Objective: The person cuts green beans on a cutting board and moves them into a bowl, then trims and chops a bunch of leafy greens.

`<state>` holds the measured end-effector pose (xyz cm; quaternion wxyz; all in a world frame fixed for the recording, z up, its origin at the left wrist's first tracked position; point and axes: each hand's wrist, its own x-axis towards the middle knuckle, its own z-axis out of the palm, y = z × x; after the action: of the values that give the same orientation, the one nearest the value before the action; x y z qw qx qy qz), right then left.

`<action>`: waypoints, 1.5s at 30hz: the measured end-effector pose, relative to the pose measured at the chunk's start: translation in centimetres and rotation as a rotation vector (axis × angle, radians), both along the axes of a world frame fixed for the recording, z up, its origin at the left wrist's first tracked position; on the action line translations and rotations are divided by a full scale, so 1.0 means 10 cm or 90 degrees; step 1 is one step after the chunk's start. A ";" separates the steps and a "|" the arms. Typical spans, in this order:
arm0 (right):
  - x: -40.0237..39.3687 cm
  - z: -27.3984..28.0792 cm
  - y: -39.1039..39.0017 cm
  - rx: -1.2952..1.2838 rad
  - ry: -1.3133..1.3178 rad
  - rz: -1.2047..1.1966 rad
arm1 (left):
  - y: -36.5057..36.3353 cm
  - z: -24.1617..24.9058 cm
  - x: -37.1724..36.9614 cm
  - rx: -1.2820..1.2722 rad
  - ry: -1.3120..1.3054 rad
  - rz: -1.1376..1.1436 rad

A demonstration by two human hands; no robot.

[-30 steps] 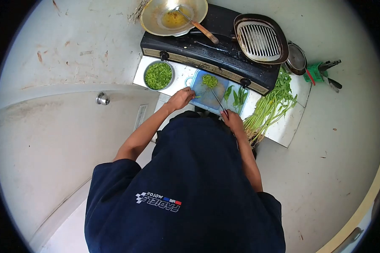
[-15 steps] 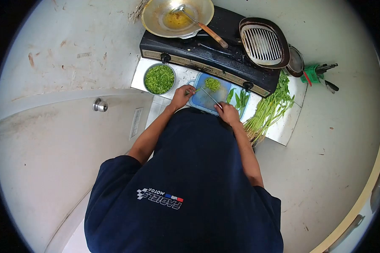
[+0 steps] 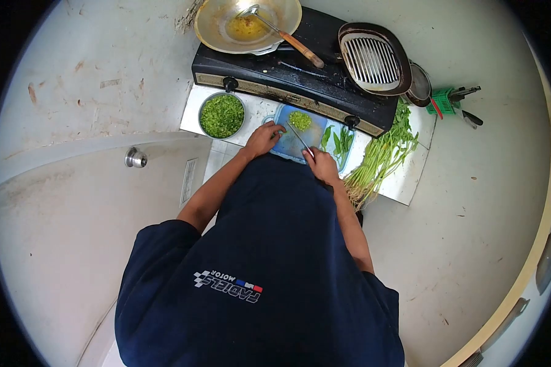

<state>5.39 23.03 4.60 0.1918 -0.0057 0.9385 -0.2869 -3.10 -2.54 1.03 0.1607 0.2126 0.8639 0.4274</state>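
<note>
My right hand grips a knife, its blade angled up and left over the blue cutting board. At the board's left edge, my left hand has its fingers curled around a short piece of green stalk, mostly hidden by the fingers. Beyond the knife tip lies a small heap of chopped greens. Several uncut green leaves rest on the board's right side, beside my right hand. A round bowl of chopped greens stands left of the board.
Behind the board is a black gas stove carrying a wok with a ladle and a grill pan. Leafy greens with roots lie at right. A green basket holds utensils. A door knob is left.
The whole view has shifted slightly, moving the scene left and up. The knife blade now points more steeply away from me, and the stalk in my left hand shows less.
</note>
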 end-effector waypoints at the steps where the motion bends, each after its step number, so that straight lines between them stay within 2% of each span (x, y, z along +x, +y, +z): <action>1: 0.01 -0.02 -0.01 0.009 -0.003 0.007 | 0.00 -0.02 0.00 -0.005 0.015 -0.009; 19: 0.02 -0.14 -0.07 0.067 0.034 0.052 | 0.01 0.04 0.00 -0.040 0.055 -0.035; 22: -0.03 -0.12 -0.13 0.121 0.024 0.056 | 0.01 0.04 0.02 -0.046 0.031 -0.028; 35: 0.00 -0.09 -0.22 0.135 0.036 0.057 | 0.03 0.03 0.13 -0.051 0.045 0.017; 45: -0.05 -0.30 -0.24 0.154 0.037 0.066 | 0.05 -0.01 0.12 -0.051 0.062 -0.002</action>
<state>4.87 20.65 1.65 0.1783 -0.0391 0.9700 -0.1607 -1.94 -2.01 0.94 0.1276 0.2282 0.8867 0.3813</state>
